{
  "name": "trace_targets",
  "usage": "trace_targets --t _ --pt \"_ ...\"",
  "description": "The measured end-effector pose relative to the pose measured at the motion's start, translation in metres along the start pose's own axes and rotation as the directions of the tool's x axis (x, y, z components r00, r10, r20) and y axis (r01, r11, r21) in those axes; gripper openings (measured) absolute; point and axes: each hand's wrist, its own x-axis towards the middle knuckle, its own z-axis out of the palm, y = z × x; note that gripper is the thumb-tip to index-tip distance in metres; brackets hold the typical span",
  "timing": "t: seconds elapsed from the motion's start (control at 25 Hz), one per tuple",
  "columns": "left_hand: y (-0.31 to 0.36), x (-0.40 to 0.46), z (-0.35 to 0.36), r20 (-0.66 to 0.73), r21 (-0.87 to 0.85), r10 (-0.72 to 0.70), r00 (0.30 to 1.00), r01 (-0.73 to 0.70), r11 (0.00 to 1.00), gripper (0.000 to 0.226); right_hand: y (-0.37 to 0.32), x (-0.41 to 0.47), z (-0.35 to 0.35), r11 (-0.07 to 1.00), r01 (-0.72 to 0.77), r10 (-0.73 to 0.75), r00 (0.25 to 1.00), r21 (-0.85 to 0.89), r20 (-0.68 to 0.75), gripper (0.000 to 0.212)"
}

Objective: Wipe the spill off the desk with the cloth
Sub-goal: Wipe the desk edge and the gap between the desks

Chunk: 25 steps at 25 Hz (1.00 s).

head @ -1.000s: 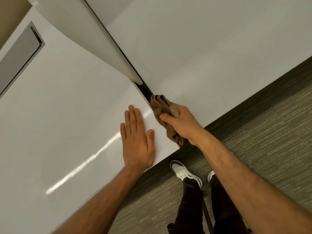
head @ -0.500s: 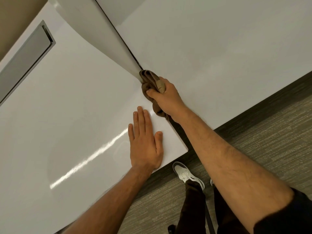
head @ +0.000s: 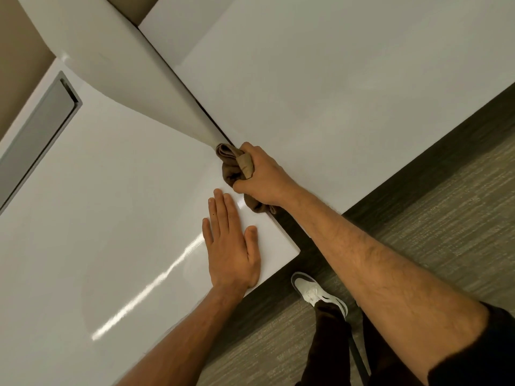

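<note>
- The cloth (head: pixel 232 165), brown and bunched, sits at the near end of the divider panel (head: pixel 133 79), right where the panel's lower tip meets the gap between the two white tops.
- The right hand (head: pixel 262 179) is clenched in a fist around the cloth; folds stick out above the knuckles toward the divider panel, and a tail hangs out below the wrist at the desk's edge.
- The left hand (head: pixel 231 246) lies flat and open, palm down, fingers together, on the desk (head: pixel 97 218), on the near side of the cloth and just beside it, close to the desk's corner.
- No wet patch can be made out on the glossy desk; only a bright streak of reflected light runs across it, away from the divider panel.
- A grey recessed tray (head: pixel 36 129) is set into the desk, well apart from the divider panel on its left side.
- A second white tabletop (head: pixel 334 79) spreads on the other side of the divider panel.
- Below the desk's edge lie grey carpet (head: pixel 446 218), a white shoe (head: pixel 315 291) and dark trousers (head: pixel 326 344).
</note>
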Motion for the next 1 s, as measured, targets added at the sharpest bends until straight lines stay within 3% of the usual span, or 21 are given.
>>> trace_targets --t 0.48,0.68,0.8,1.0 --pt "-0.001 0.002 0.000 -0.001 0.029 0.002 1.000 -0.002 1.000 0.069 0.035 -0.105 -0.009 0.991 -0.117 0.120 0.992 0.063 -0.042 0.041" --pt "0.000 0.000 -0.001 -0.006 0.015 0.007 1.000 -0.007 1.000 0.071 0.058 -0.160 -0.009 0.950 -0.225 0.235 0.972 0.215 -0.022 0.051" --pt "-0.001 0.000 -0.001 -0.001 0.015 0.010 1.000 -0.010 1.000 0.071 0.073 -0.181 -0.017 0.899 -0.300 0.311 0.950 0.320 0.016 0.046" --pt "-0.001 -0.001 0.002 -0.003 0.015 0.017 1.000 -0.017 1.000 0.072 0.051 -0.138 -0.036 0.847 -0.205 0.301 0.945 0.490 -0.126 0.049"
